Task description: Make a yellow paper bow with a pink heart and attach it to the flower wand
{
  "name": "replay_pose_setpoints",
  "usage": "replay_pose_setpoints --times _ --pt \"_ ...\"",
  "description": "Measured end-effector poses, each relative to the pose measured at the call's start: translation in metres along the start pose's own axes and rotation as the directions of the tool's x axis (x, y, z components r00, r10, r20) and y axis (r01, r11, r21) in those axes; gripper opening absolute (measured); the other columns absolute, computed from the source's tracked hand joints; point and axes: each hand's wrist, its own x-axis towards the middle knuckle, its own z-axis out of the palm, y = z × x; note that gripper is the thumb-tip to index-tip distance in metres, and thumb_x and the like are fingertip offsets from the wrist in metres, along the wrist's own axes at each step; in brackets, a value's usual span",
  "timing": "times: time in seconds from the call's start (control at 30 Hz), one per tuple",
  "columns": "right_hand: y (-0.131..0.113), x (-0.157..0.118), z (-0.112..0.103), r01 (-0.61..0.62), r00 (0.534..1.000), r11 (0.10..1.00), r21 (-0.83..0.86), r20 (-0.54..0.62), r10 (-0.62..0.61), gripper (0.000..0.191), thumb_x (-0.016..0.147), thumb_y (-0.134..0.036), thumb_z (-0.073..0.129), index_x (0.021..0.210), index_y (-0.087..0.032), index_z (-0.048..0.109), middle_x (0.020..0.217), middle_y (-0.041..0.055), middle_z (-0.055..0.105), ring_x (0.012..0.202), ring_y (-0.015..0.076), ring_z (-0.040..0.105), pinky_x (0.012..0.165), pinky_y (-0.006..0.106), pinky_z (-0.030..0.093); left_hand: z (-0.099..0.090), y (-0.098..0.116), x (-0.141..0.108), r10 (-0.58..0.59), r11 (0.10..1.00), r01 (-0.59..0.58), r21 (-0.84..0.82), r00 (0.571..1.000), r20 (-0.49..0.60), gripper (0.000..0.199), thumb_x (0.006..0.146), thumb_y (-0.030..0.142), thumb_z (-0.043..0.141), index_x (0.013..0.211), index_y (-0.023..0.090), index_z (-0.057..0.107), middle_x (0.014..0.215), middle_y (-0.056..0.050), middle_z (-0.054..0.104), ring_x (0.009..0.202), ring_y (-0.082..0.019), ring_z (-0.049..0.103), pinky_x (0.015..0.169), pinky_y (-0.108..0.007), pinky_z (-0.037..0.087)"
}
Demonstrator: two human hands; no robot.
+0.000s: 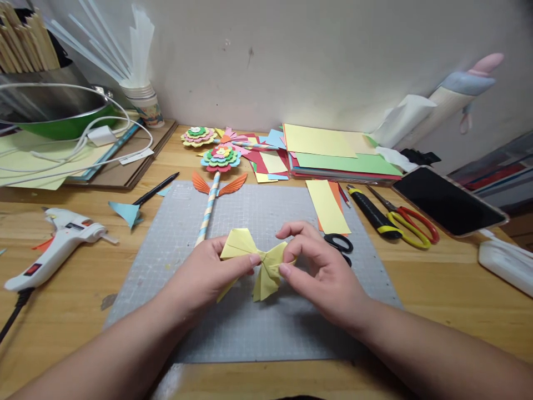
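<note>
A folded yellow paper bow (266,276) with pleated loops and tails is held above the grey cutting mat (233,339). My left hand (216,266) pinches it near its middle, thumb in front and fingers hidden behind. With thumb and forefinger, my right hand (316,272) is closed on the bow's right loop. Just beyond my left hand lies a paper flower (220,159) on a blue-and-cream striped stem (209,208), with orange pleated leaves (233,185). Black-handled scissors (339,243) lie partly hidden behind my right hand.
A white glue gun (62,244) lies at left near a black pen (156,189). To the right are yellow paper strips (328,206), a utility knife (375,214), red-and-yellow-handled scissors (410,225) and a phone (449,200). Stacked coloured paper (345,164) sits by the wall.
</note>
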Motion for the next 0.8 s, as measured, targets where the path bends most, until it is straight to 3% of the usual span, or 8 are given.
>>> replay_pose_setpoints --times 0.8 --pt "-0.0019 -0.0013 0.0021 -0.009 0.997 0.999 -0.047 -0.08 0.005 0.013 0.082 -0.02 0.061 0.069 -0.021 0.057 0.099 0.0047 0.053 0.097 0.0197 0.054 0.089 0.037 0.042 0.0073 -0.0009 -0.0039 -0.029 0.999 0.03 -0.031 0.999 0.029 0.027 0.068 0.041 0.077 0.073 0.017 0.065 0.071 0.001 0.064 0.064 -0.012 0.053 0.063 -0.023 0.039"
